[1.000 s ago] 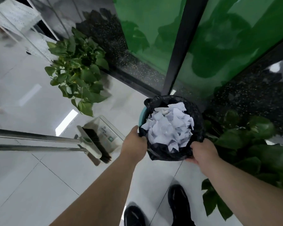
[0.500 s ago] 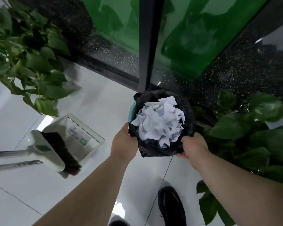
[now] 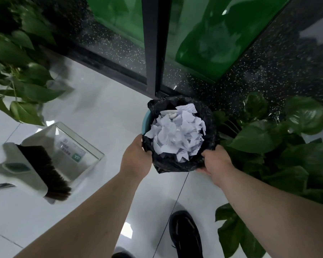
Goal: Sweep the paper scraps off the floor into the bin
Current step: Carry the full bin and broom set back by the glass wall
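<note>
Head view, left hand (image 3: 136, 161) and right hand (image 3: 216, 162) gripping bin (image 3: 212, 131) (paper scraps (image 3: 177, 135) heaped), plant (image 3: 259, 136) beside right, broom (image 3: 43, 168), dustpan (image 3: 69, 159) left

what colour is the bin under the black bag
Light teal blue; the bin shows bare at its left rim, head view.

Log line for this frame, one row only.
left hand: holds bin | right hand: holds bin | paper scraps: in bin | broom, dustpan: on floor

Black-lined bin (image 3: 209, 131) heaped with scraps (image 3: 177, 135)
</note>
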A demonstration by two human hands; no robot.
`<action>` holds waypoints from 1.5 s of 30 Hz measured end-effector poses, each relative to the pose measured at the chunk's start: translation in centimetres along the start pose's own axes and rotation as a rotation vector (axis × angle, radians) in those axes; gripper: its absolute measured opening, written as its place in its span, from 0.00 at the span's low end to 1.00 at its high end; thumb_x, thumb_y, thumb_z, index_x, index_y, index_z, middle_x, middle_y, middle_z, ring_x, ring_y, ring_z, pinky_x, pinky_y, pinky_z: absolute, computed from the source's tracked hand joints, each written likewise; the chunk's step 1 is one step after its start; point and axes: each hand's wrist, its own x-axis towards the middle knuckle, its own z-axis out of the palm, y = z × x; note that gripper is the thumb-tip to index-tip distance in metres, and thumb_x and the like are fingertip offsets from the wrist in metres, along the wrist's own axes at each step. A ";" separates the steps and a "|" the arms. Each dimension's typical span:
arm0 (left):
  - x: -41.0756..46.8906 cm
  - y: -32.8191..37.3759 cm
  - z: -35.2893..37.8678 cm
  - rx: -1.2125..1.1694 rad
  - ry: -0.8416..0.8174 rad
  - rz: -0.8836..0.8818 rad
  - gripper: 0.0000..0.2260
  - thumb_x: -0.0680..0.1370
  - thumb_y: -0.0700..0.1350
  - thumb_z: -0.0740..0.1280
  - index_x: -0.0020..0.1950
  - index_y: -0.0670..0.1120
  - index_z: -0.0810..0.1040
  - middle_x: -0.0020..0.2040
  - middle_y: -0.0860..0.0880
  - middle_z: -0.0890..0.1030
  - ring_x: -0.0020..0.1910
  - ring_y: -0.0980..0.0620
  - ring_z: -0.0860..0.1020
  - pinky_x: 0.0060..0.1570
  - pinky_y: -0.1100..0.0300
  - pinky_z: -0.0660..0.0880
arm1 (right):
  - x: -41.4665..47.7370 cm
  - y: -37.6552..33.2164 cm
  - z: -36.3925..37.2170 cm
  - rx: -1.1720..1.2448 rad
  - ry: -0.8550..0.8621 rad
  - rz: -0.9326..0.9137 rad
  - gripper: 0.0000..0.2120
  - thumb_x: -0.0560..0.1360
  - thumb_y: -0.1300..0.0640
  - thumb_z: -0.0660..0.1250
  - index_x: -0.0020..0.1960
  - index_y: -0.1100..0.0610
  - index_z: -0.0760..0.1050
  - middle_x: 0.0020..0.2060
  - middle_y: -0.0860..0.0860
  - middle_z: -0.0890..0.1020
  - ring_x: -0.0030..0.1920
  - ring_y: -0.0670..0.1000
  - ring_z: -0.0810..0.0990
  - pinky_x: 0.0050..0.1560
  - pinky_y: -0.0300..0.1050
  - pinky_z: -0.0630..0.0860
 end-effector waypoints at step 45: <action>-39.2 -3.8 -50.1 -0.426 0.672 -0.156 0.34 0.77 0.41 0.71 0.76 0.63 0.61 0.58 0.59 0.80 0.52 0.56 0.83 0.56 0.54 0.79 | -61.6 -10.6 28.3 -0.924 -0.849 -1.009 0.36 0.75 0.51 0.67 0.79 0.44 0.55 0.72 0.47 0.70 0.64 0.54 0.76 0.58 0.48 0.75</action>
